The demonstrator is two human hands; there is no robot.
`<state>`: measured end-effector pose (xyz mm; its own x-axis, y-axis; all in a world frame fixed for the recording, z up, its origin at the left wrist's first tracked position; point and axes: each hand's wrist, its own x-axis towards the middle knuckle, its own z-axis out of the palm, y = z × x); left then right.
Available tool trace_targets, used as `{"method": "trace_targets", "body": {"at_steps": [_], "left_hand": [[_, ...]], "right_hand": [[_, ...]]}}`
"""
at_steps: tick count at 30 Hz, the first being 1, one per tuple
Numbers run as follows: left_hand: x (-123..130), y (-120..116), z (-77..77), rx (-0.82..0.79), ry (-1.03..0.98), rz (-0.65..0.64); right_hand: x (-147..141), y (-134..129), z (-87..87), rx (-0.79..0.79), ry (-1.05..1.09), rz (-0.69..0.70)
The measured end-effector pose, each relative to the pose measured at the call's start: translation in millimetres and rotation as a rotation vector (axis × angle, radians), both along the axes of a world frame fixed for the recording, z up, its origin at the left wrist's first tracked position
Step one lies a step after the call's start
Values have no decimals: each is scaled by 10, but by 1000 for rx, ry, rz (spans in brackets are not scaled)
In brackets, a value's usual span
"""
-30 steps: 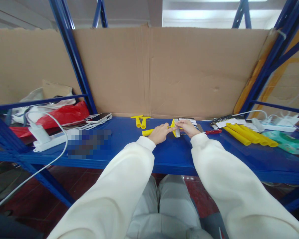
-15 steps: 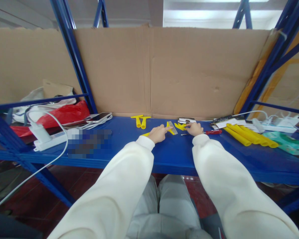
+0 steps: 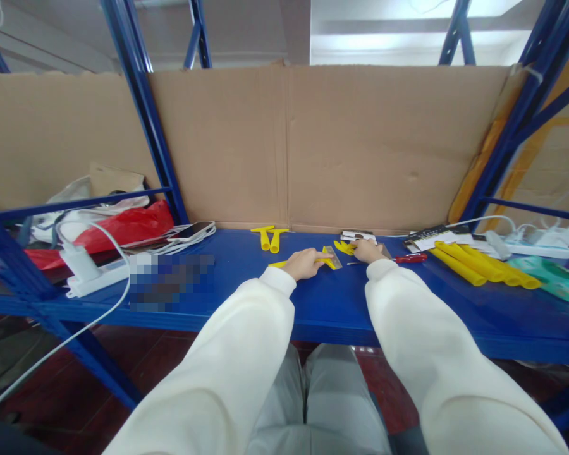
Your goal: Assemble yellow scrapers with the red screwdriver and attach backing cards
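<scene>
Both white sleeves (image 3: 246, 335) reach over the blue table (image 3: 251, 297). Left hand (image 3: 304, 264): fingers wrapped round a yellow scraper (image 3: 277, 264), handle end showing left of the fist, head and pale blade (image 3: 334, 257) out on the right. Scraper is mid-table, low over the surface; can't tell if it touches. Right hand (image 3: 368, 251): fingers down at small yellow pieces (image 3: 344, 247), just right of the blade. Can't tell if they pinch one or only touch, fingertips too small and partly hidden.

Screwdriver (image 3: 410, 258) lies by the right hand, red handle to the right, thin shaft running left in front of the hand. Small pack (image 3: 358, 236) behind the right hand, near the cardboard (image 3: 360, 145) that stands along the back edge. Two T-shaped tools (image 3: 275, 240), yellow, side by side at the back, left of centre, heads toward the cardboard.

Right side: yellow tubes (image 3: 459, 265) laid in a row, black-and-white card (image 3: 439, 237) just behind, white plugs (image 3: 545, 237) and a teal packet (image 3: 550, 278) beyond. Left side: white power strip (image 3: 97, 281) with a cable (image 3: 126, 278) looping off the front, phone (image 3: 196, 231) near the left post, red bag (image 3: 128, 227) behind the strip. Pixelated patch near the strip, contents unreadable.
</scene>
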<state>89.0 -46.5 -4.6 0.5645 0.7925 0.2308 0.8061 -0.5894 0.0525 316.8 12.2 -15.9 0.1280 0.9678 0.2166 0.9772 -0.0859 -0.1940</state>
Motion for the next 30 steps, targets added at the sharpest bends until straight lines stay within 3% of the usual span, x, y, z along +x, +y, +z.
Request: {"method": "trace_targets", "body": {"at_steps": [8,16,24,30], "left_hand": [[-2,-11,16,12,-11,14],[-1,-36,43,1,-35,26],[-6,-10,20,24,-26,44],[-6,3,10,9,-42,60]], "right_hand": [[11,-55,80,-28,-83,103],[59,-63,35,37,-198,214],[42,-123,66,106,-161,162],[23,-183,153,327,26,120]]}}
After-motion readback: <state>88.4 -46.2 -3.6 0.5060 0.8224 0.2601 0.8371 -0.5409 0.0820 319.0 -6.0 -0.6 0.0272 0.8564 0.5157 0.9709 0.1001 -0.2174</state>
